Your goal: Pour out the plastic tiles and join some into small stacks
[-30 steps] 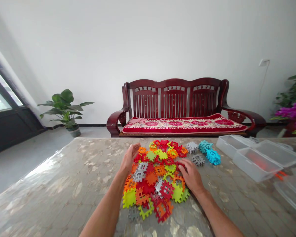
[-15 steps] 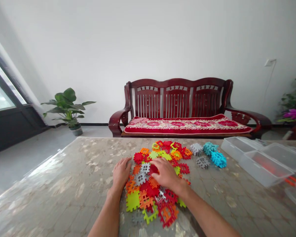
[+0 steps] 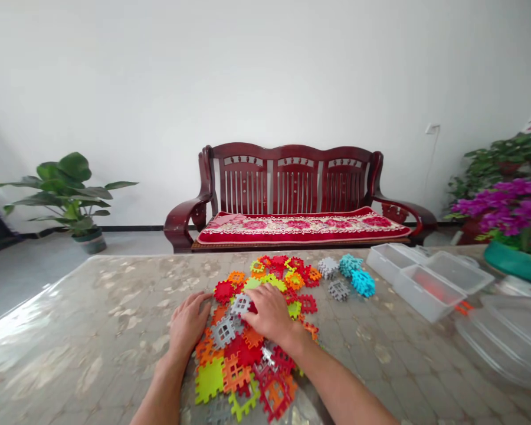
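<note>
A heap of flat, notched interlocking plastic tiles lies on the table, in red, orange, lime and grey. My right hand [image 3: 269,311] is over the middle of the heap, its thumb and fingers closed on a grey window-shaped tile [image 3: 241,304] that looks slightly tilted. Just below it lies another grey window tile [image 3: 223,332]. Resting on the tablecloth at the heap's left edge, my left hand [image 3: 189,321] is open and holds nothing. A lime square tile [image 3: 209,380] and an orange window tile [image 3: 236,373] lie nearer to me.
Small stacks of grey tiles [image 3: 328,268] and blue tiles [image 3: 363,283] stand right of the heap. Farther right are clear plastic boxes [image 3: 429,292] and clear lids [image 3: 508,339]. A teal flowerpot [image 3: 517,260] sits at the table's right. Beyond the table stands a wooden bench [image 3: 294,183].
My view has turned to the right, bringing the purple flowers further in. My right hand has closed on the upper grey window tile, which has tilted. The left hand stays beside the heap.
</note>
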Motion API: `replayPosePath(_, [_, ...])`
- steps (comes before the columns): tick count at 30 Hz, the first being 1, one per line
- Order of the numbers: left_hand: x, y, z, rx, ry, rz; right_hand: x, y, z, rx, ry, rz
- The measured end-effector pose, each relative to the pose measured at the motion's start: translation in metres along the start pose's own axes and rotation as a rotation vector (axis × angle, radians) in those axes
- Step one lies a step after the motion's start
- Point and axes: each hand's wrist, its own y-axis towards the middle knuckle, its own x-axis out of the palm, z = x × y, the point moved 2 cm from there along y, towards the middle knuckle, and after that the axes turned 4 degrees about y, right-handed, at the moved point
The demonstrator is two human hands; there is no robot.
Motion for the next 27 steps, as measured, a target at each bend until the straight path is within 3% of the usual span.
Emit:
replayPosePath(5, [-0.001,0.001,0.000,0.001,0.018,-0.001,-0.026,-0.027,0.042,0.154,0.181,0.272])
replayPosePath(10, [0.001,0.001,0.001,0.000,0.032,-0.007,-0.054,-0.065,0.122,0.368,0.243,0.560])
replayPosePath(13, [0.002,0.001,0.000,0.013,0.038,0.003,-0.072,-0.074,0.165,0.508,0.148,0.653])
replayPosePath(18, [0.004,0.002,-0.002,0.013,0.038,0.021,-0.100,-0.064,0.201,0.644,-0.098,0.582])
replayPosePath(27, [0.006,0.002,-0.003,0.014,0.032,0.027,-0.109,-0.052,0.211,0.710,-0.282,0.446])
